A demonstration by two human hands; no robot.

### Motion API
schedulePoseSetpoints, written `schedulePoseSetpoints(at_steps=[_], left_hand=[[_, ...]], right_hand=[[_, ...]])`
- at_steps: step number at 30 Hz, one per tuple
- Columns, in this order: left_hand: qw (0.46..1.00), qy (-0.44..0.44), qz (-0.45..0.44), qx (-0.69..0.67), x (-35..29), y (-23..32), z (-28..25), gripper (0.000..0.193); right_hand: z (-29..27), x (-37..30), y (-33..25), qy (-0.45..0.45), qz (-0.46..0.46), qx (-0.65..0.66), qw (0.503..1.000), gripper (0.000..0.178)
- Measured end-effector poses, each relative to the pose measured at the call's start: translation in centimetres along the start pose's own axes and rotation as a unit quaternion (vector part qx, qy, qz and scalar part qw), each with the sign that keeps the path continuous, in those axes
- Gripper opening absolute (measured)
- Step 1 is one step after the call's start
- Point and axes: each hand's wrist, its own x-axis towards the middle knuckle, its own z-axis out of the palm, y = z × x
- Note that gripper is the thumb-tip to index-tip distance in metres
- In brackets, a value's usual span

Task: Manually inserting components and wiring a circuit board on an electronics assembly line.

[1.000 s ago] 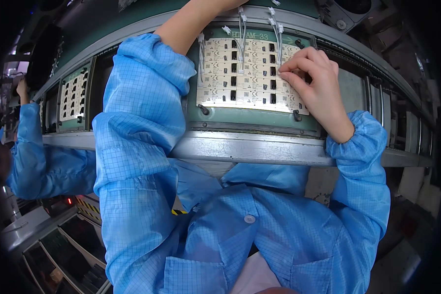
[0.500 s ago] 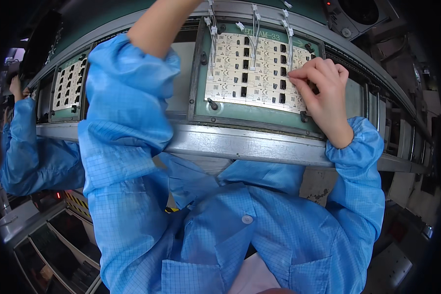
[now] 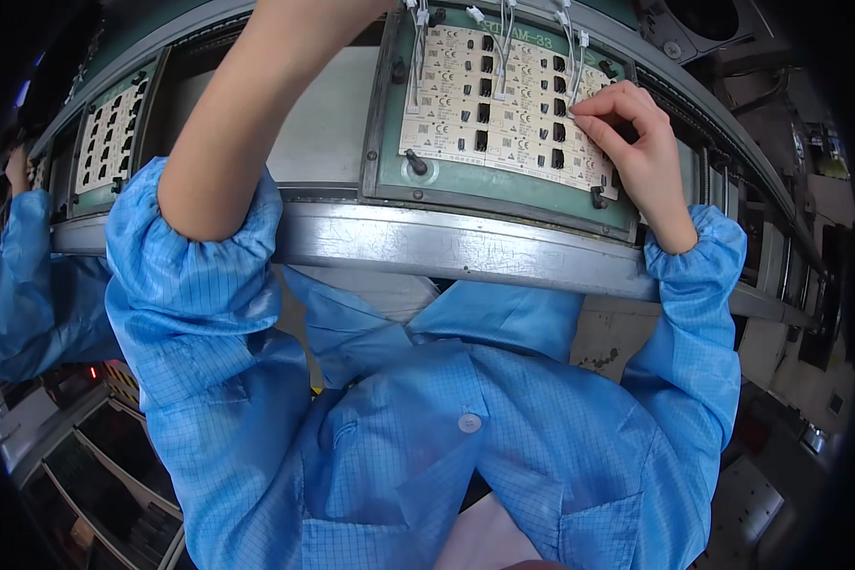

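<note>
A panel of white circuit boards point(image 3: 446, 138) with rows of black components lies in a green fixture point(image 3: 484, 180). Thin wire leads point(image 3: 506, 47) with small white plugs run up the panel in three places. My right hand point(image 3: 641, 133) is over the panel's right side, thumb and forefinger pinched at the lower end of the rightmost wire lead point(image 3: 574, 71); its plug is mostly hidden by the fingertips. From the left, my bare left forearm point(image 3: 256, 114) reaches up past the top edge, which cuts off the hand.
A metal rail point(image 3: 465, 237) runs along the near side of the fixture. Further left on the same line is another green fixture point(image 3: 109, 185) with boards, near a co-worker's blue sleeve point(image 3: 33, 294). A dark round-fronted device point(image 3: 703, 19) stands at the far right.
My left forearm has swung left and further out past the top edge. The panel sits slightly higher in view. My right fingers keep their pinch at the same wire lead.
</note>
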Motion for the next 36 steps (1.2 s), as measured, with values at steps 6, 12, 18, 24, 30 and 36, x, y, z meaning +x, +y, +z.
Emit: schedulePoseSetpoints(at_steps=[6,12,18,24,30,36], left_hand=[[0.993,0.000,-0.040,0.108,-2.2,2.6,-0.4,0.008],[0.969,0.018,0.028,0.245,-4.6,2.3,-1.4,0.016],[0.859,-0.001,0.191,0.476,-6.3,1.8,-0.9,0.015],[0.860,-0.113,0.187,0.461,-8.9,2.5,5.0,0.024],[0.909,-0.192,0.085,0.360,-8.5,1.5,4.5,0.026],[0.900,-0.257,0.061,0.347,-8.4,1.9,5.1,0.019]], right_hand=[[-1.0,-0.6,-1.1,0.003,-0.106,-0.144,0.984,0.018],[-1.9,-1.0,-2.0,-0.008,-0.166,-0.207,0.964,0.029],[-3.4,9.4,0.8,0.050,-0.122,-0.079,0.988,0.016],[0.8,19.7,5.6,0.069,-0.070,-0.188,0.977,0.023],[1.8,20.5,6.2,0.140,-0.129,-0.150,0.970,0.016],[-3.0,18.2,4.2,0.248,-0.133,-0.090,0.955,0.012]])
